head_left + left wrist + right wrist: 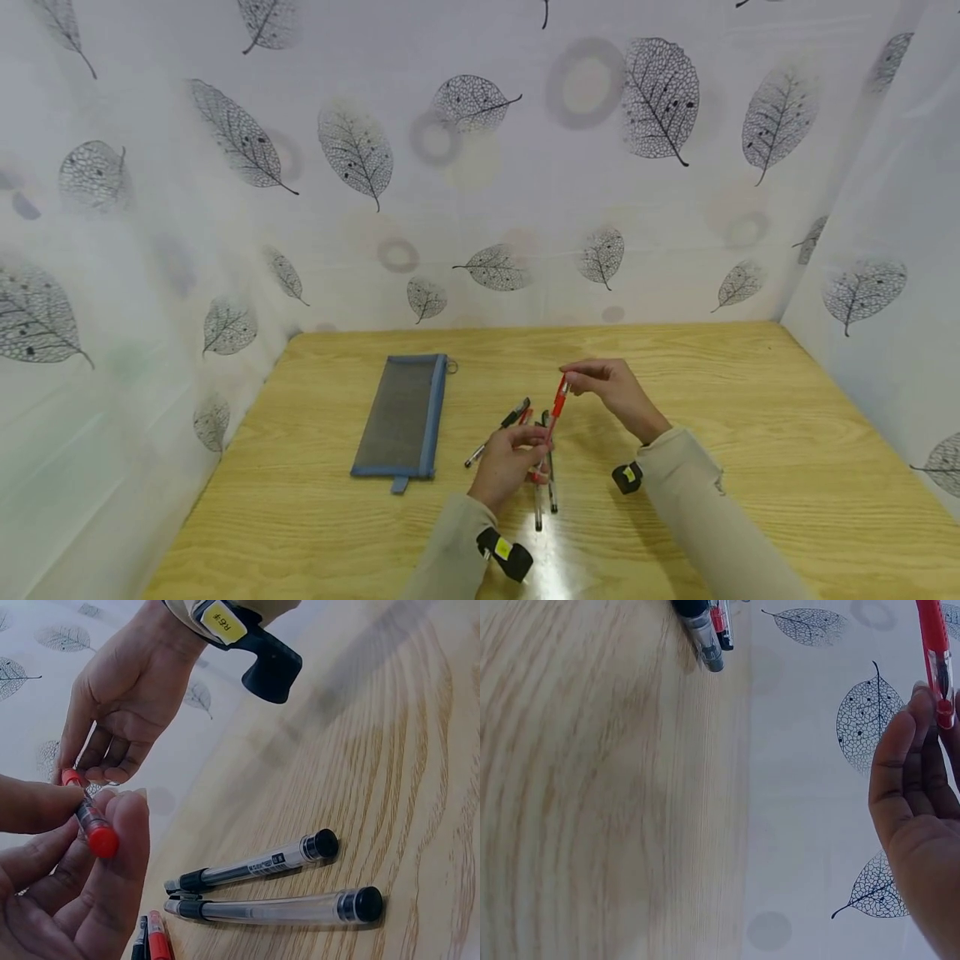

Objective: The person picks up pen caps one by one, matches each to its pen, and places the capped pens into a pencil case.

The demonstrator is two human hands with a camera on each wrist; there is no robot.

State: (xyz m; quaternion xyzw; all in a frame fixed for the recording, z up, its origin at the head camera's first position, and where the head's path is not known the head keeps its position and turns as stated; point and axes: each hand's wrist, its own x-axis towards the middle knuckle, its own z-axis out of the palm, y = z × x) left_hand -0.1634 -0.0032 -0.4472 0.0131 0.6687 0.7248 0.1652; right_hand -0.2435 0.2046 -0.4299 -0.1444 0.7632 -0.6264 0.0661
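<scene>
Beige sleeves point(450, 550) reach from the bottom edge over a wood-grain table point(787, 467), whose far and side edges meet a leaf-printed sheet point(525, 183). Wood stretches widest to the right of the right hand point(617, 396); leftward, a blue-edged mesh pouch point(397, 417) lies between the table's left edge and several loose pens point(285, 909). Both hands stand apart, bridged by one red pen point(558, 402), raised and tilted above the table: the right hand pinches its upper end, the left hand point(504, 467) its lower end, over the loose pens.
</scene>
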